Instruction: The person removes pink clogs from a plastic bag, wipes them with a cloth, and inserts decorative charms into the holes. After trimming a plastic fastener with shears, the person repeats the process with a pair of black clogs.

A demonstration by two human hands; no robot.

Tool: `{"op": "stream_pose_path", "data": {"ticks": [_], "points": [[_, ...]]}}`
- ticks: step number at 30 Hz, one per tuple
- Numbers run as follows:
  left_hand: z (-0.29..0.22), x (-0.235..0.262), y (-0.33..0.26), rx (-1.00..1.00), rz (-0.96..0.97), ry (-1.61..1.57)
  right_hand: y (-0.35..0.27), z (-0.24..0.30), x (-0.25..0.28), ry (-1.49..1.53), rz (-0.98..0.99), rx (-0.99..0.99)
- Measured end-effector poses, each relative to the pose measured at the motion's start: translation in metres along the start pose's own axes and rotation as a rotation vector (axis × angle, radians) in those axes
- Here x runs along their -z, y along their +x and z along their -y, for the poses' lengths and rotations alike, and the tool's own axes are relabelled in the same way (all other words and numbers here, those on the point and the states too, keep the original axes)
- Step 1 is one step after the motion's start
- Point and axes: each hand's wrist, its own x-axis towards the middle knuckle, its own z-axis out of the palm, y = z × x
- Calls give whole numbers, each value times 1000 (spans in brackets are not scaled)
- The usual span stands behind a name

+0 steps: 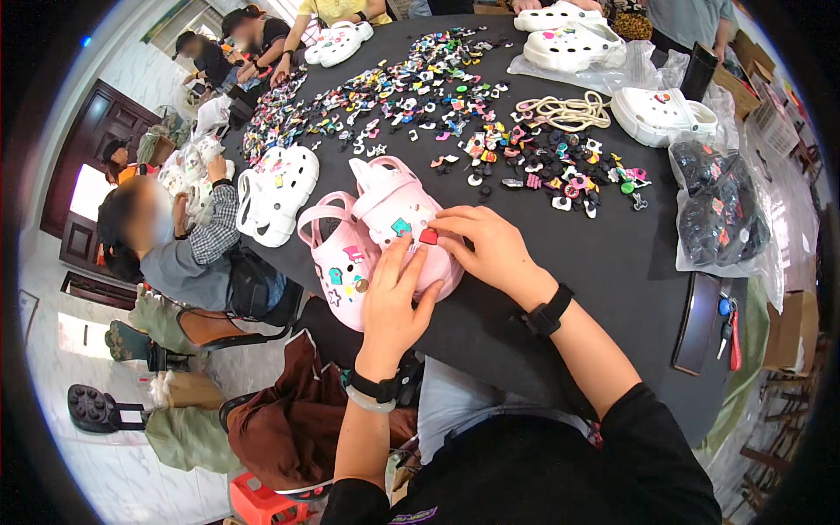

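A pink clog (394, 206) lies in front of me on the dark table, its toe toward me. My left hand (394, 302) holds its toe end, fingers over the upper and thumb apart. My right hand (490, 245) has thumb and forefinger closed at a red shoe charm (429, 236) on the clog's upper; the charm's underside is hidden. Beside it sits a teal charm (401, 227). Touching on the left is a second pink clog (325, 241) bearing several charms, its toe partly behind my left hand.
Loose charms (376, 109) spread across the far table, with another heap (569, 171) at right. White clogs (280, 192) stand left and farther back. A cord (569, 112), a bagged dark bundle (722, 206), a phone (697, 324) and keys (728, 332) lie right. A seated person (197, 249) works at left.
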Motion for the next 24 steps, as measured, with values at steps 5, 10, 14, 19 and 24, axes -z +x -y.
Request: {"op": "stream_pose_path", "data": {"ticks": [5, 10, 14, 19, 24], "points": [[4, 0, -12, 19, -20, -35, -1, 8, 1, 21, 14, -110], [-3, -1, -13, 5, -37, 39, -1, 9, 0, 19, -13, -34], [-4, 2, -11, 21, -41, 33, 0, 13, 1, 50, 6, -88], [1, 17, -20, 23, -55, 39, 4, 19, 10, -48, -8, 13], [18, 22, -41, 132, -194, 148, -1, 37, 10, -228, 162, 133]]}}
